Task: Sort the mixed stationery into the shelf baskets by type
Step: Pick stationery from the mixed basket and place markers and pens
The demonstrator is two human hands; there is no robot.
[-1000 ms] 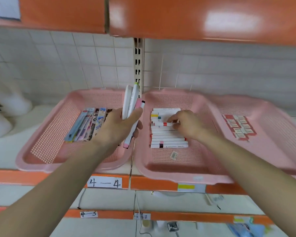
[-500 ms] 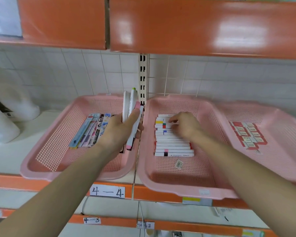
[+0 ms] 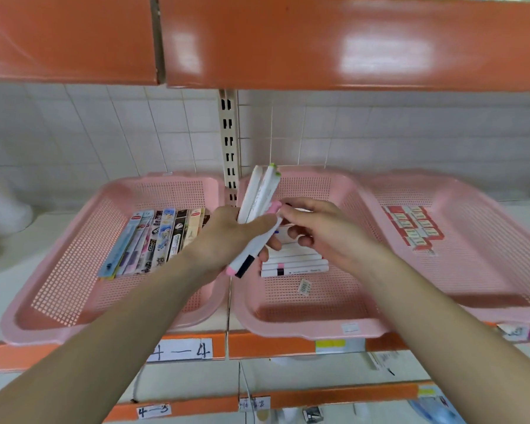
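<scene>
Left fingers (image 3: 259, 225) grip markers (image 3: 258, 194), right fingers (image 3: 291, 209) touch

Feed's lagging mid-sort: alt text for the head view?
The left hand grips a bunch of white markers over the rim of the middle pink basket; the right hand reaches for the bunch. A row of markers lies inside.

Left hand (image 3: 227, 240): gripping white markers (image 3: 259, 197), tilted upright.
Right hand (image 3: 328, 237): curled fingertips at one pink cap.
Middle basket (image 3: 303, 327): marker row (image 3: 294, 264).
Left basket (image 3: 58, 333): packaged pens (image 3: 153, 240).
</scene>
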